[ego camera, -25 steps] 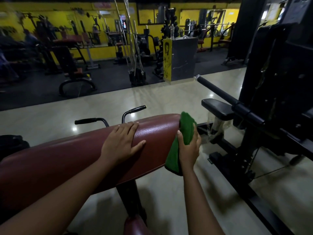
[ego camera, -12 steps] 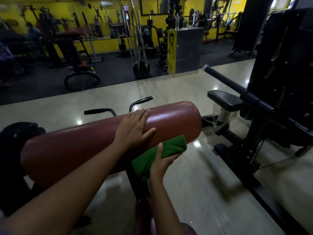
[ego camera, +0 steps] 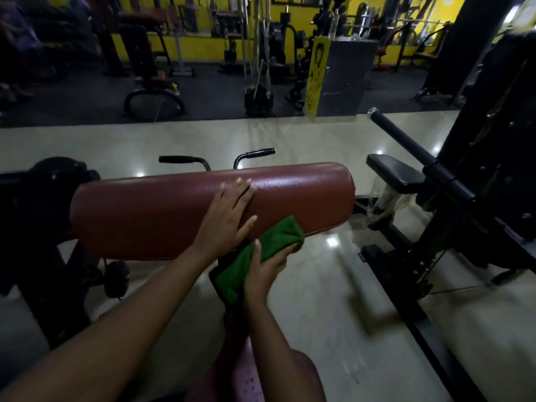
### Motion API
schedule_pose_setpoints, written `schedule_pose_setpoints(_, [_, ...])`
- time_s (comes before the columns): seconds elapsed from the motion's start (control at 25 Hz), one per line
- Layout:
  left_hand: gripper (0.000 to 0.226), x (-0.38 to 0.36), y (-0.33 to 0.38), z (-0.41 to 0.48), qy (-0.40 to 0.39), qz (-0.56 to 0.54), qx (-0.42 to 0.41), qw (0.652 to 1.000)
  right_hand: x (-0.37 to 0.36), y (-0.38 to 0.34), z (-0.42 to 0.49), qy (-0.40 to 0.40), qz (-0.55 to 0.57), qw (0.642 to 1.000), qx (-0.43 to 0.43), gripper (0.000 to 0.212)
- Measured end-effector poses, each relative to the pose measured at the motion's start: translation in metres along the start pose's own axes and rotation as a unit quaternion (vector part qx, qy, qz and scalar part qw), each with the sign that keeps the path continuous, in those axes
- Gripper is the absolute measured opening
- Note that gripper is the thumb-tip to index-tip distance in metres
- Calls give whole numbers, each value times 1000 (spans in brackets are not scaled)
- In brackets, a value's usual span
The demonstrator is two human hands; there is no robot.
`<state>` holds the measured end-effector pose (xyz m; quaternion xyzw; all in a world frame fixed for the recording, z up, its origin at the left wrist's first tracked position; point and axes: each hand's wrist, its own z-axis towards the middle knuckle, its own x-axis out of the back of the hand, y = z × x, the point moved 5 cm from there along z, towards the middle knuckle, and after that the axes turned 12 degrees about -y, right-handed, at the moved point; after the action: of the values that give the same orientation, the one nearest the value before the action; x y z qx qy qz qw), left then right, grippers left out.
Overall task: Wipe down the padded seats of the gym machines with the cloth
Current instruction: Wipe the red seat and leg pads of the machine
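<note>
A long, rounded maroon pad (ego camera: pixel 150 210) of a gym machine lies across the middle of the view. My left hand (ego camera: pixel 226 219) rests flat on its near face, fingers spread. My right hand (ego camera: pixel 265 269) grips a folded green cloth (ego camera: pixel 278 237) and presses it against the pad's lower front edge, just right of the left hand. Part of the cloth hangs down below the pad. A smaller maroon seat (ego camera: pixel 261 378) sits below my arms at the bottom of the view.
Two black handles (ego camera: pixel 255 154) rise behind the pad. To the right stands a black machine with a black padded seat (ego camera: pixel 396 172) and a long bar (ego camera: pixel 406 140). A black frame (ego camera: pixel 34 216) stands at the left. The floor is glossy tile; more machines line the yellow wall.
My right hand took the cloth from the pad's right end down and left to its lower front edge. The left hand stayed flat on the pad. The view tilted downward.
</note>
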<state>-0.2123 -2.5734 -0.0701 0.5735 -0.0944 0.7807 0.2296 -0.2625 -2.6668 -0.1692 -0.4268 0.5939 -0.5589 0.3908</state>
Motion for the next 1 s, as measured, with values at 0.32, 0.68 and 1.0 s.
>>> schedule_pose_setpoints(0.32, [36, -42, 37, -124, 221, -473, 411, 748, 61, -65, -20, -168, -383, 854, 311, 70])
schedule_pose_setpoints(0.68, [86, -133, 29, -32, 504, -716, 462, 139, 7, -117, 92, -283, -614, 324, 662, 75])
schedule_pose_setpoints(1.0, [58, -98, 35, -5, 685, -598, 417, 3, -75, -127, 70, -379, -544, 186, 725, 66])
